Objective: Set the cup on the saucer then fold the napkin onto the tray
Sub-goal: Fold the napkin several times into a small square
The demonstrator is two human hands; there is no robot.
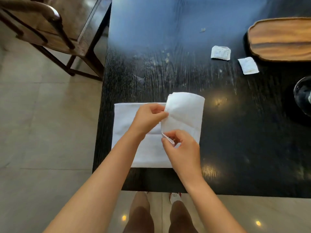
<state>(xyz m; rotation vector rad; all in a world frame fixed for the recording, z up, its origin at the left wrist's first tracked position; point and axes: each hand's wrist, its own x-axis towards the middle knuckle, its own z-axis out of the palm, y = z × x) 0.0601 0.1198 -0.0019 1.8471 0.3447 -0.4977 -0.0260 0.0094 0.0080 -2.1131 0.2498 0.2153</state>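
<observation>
A white napkin (134,132) lies on the near left part of the black table (235,132). Its right portion is lifted and curled over toward the left. My left hand (148,118) pinches the far corner of that lifted flap. My right hand (181,148) pinches the near corner of the same flap. The wooden tray (279,39) rests at the far right of the table, well away from the napkin. A dark rounded glossy object (303,96), cut by the right edge, may be the cup or saucer; I cannot tell which.
Two small white paper packets (220,52) (248,65) lie just left of the tray. A wooden chair (47,31) stands on the tiled floor beyond the table's left edge. The table's near edge is close to my legs.
</observation>
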